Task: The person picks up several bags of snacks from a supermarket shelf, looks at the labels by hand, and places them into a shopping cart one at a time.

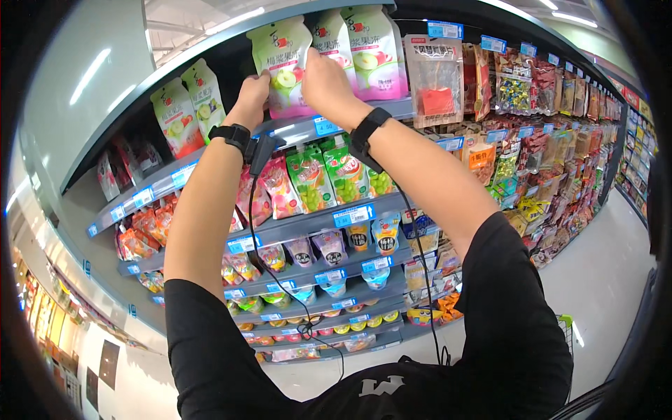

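Note:
On the top shelf (286, 128) stands a green, white and pink fruit jelly pouch (281, 47), held upright between both my hands. My left hand (252, 97) grips its left edge, and my right hand (328, 79) pinches the right edge. Two similar pouches stand to the right: one (333, 39) partly behind my right hand, the other (374, 58) beside it. Left of a dark gap are a red-and-green pouch (177, 118) and a green pouch with grapes (205, 94). Whether the held pouch rests on the shelf, I cannot tell.
Lower shelves carry green grape spout pouches (311, 178), pink spout pouches (281, 186) and jelly cups (331, 247). Hanging snack packs (525, 89) line the right side. Black cables (265, 262) dangle from my wrist straps. A shopping cart (566, 325) shows at lower right.

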A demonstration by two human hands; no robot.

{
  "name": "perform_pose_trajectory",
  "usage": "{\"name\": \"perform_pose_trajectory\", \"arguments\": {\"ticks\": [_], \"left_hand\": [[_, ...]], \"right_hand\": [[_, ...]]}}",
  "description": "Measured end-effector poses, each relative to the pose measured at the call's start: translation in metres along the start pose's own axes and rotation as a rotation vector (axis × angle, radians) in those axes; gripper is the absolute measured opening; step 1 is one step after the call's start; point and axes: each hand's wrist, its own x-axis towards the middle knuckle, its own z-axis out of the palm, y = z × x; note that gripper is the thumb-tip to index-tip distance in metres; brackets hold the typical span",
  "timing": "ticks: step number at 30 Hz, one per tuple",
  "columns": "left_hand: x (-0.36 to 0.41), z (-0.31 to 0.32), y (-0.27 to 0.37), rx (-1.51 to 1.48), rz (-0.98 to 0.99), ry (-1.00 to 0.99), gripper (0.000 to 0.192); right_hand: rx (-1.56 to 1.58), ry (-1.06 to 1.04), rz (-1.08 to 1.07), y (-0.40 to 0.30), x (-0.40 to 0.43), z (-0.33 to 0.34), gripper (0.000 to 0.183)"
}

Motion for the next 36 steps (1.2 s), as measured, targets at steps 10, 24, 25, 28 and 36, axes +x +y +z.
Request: {"name": "perform_pose_trajectory", "arguments": {"ticks": [10,24,25,28,36], "left_hand": [[-0.077,0.0,0.043,-0.179,0.271,0.055,0.028],[-0.321,0.041,-0.11,-0.444,0.123,0.081,0.012],[-0.33,0.038,-0.124,-0.475,0.049,0.035,0.015],[-0.344,0.044,-0.139,-0.424,-0.058,-0.015,0.02],[-0.349,0.056,-0.152,-0.44,-0.113,-0.018,0.025]], "right_hand": [[0.496,0.172,0.208,-0.004,0.0,-0.013,0.027],[1.066,-0.021,0.58,-0.032,-0.27,-0.068,0.019],[1.097,-0.026,0.66,-0.035,-0.285,-0.068,0.02],[1.048,-0.019,0.789,-0.028,-0.317,-0.065,0.021],[1.055,0.011,0.866,-0.024,-0.324,-0.065,0.026]]}}
